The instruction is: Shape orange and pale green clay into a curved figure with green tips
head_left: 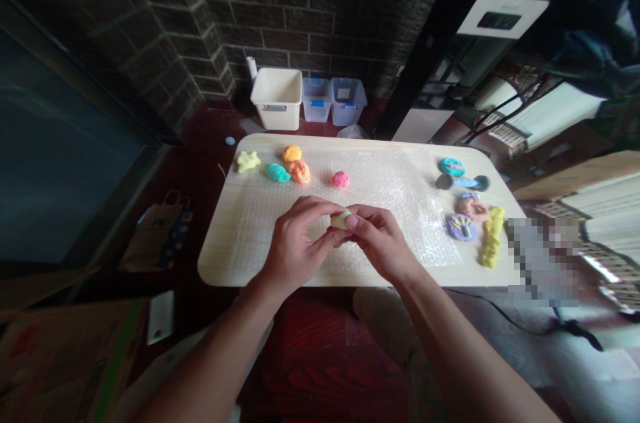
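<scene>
- At the bottom of the frame, both forearms point(215, 343) angle inward and up over the near edge of the tabletop point(220, 266), bringing the hands together in front of the body.
- At the centre, the left hand point(295, 243) and the right hand point(383, 239) meet, both pinching one small pale green piece point(341, 220) at the fingertips; the right thumb point(357, 225) lies over it. A piece that small probably leaves no room for a palm grip, and a soft-looking one would likely dent under a hard squeeze.
- Beneath them, bubble wrap point(400, 176) covers the middle of the tabletop, perhaps to shield the wood.
- At centre right, a yellow strip point(493, 236), a purple disc point(461, 227), a brownish-pink piece point(473, 209), a grey-and-blue piece point(465, 182) and a banded teal round point(452, 166) sit grouped at the side, seemingly to leave the middle free for handling.
- Just beyond the hands, a pink lump point(341, 179) sits alone, within easy reach.
- Left of it, a teal lump point(277, 173), a peach lump point(300, 173) and an orange lump point(292, 153) cluster closely; a pale yellow star shape point(248, 161) lies apart near the corner.
- At upper centre, a white bin point(277, 106) and two clear tubs point(316, 106) stand by the brick wall point(280, 9), likely to keep them out of the way.
</scene>
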A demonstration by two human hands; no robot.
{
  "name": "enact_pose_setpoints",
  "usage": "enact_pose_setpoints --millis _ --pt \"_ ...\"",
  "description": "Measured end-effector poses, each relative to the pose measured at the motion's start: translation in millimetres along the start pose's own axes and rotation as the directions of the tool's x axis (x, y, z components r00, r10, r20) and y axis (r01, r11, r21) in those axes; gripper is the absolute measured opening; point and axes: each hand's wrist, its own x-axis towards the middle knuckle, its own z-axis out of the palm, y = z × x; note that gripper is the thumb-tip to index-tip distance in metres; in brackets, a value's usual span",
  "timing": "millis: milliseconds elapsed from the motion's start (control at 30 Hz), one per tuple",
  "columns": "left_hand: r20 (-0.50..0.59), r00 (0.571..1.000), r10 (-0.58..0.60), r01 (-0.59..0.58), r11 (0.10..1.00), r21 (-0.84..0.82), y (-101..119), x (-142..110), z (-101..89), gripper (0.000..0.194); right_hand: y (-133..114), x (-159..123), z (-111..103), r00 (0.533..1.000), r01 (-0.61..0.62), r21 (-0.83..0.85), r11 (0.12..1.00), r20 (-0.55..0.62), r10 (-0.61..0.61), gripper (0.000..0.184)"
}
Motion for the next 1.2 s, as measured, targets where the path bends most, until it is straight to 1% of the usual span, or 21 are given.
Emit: enact_pose_setpoints --millis 67,167,233,333,400,467,533,600,700,800,900,967,1067,1133,1200 --pt "0.005 0.995 0.1 -0.1 0.993 0.059 -0.3 0.5 0.2 0.023 1.1 -0.3 -1.0 1.0 -0.008 -0.004 1.0 -0.018 0.007 0.026" --pt "0.029 0.97 0.241 -0.242 0.962 0.128 -4.5 1.0 -0.2 0.026 3.3 -0.8 -2.1 1.0 -0.016 -0.007 1.0 -0.023 0.016 0.026" --pt "0.036 0.963 0.269 -0.271 0.95 0.155 -7.2 0.8 -1.2 0.024 3.8 -0.8 -0.7 1.0 -0.031 0.021 0.999 -0.003 0.031 0.027" --pt "0.03 0.955 0.295 -0.296 0.937 0.184 -8.2 0.2 -2.6 0.021 2.4 -0.6 3.6 0.997 -0.051 0.066 0.997 0.057 0.047 0.031" --pt "0.027 0.946 0.322 -0.321 0.927 0.196 -7.1 0.2 -2.9 0.019 1.0 -0.7 6.0 0.995 -0.048 0.058 0.997 0.088 0.043 0.031" --pt "0.033 0.939 0.343 -0.343 0.916 0.207 -5.8 0.5 -2.4 0.019 0.1 -0.8 7.0 0.995 -0.047 0.042 0.998 0.091 0.043 0.029" --pt "0.042 0.934 0.354 -0.354 0.91 0.217 -5.2 1.0 -1.5 0.02 0.1 -0.9 6.5 0.996 -0.058 0.043 0.997 0.076 0.055 0.028" --pt "0.054 0.933 0.354 -0.357 0.908 0.219 -5.8 1.2 -0.6 0.026 0.6 -0.7 5.1 0.996 -0.073 0.057 0.996 0.057 0.07 0.027" --pt "0.064 0.937 0.343 -0.349 0.906 0.241 -8.8 0.5 0.5 0.03 0.7 -0.3 3.9 0.994 -0.093 0.084 0.992 0.061 0.088 0.027" --pt "0.065 0.935 0.348 -0.351 0.888 0.297 -12.4 -1.3 1.9 0.029 0.0 -0.4 5.6 0.995 -0.079 0.102 0.992 0.068 0.073 0.025" --pt "0.062 0.925 0.374 -0.371 0.86 0.349 -14.8 -2.5 4.1 0.035 0.6 -0.9 9.3 0.998 -0.053 0.138 0.989 0.041 0.048 0.019" --pt "0.041 0.917 0.396 -0.38 0.841 0.384 -15.8 -2.5 5.1 0.032 2.1 -1.3 11.9 0.998 -0.05 0.162 0.985 0.039 0.044 0.018" --pt "0.009 0.913 0.409 -0.374 0.827 0.419 -17.4 -2.1 5.2 0.025 4.9 -1.7 13.4 0.995 -0.08 0.208 0.975 0.07 0.067 0.024" --pt "0.005 0.918 0.397 -0.362 0.832 0.419 -18.3 -2.5 4.7 0.027 6.5 -1.5 12.3 0.993 -0.104 0.24 0.965 0.078 0.088 0.03" --pt "0.012 0.925 0.38 -0.352 0.842 0.409 -19.1 -3.6 4.5 0.031 7.6 -1.1 10.3 0.992 -0.115 0.246 0.962 0.071 0.101 0.032"
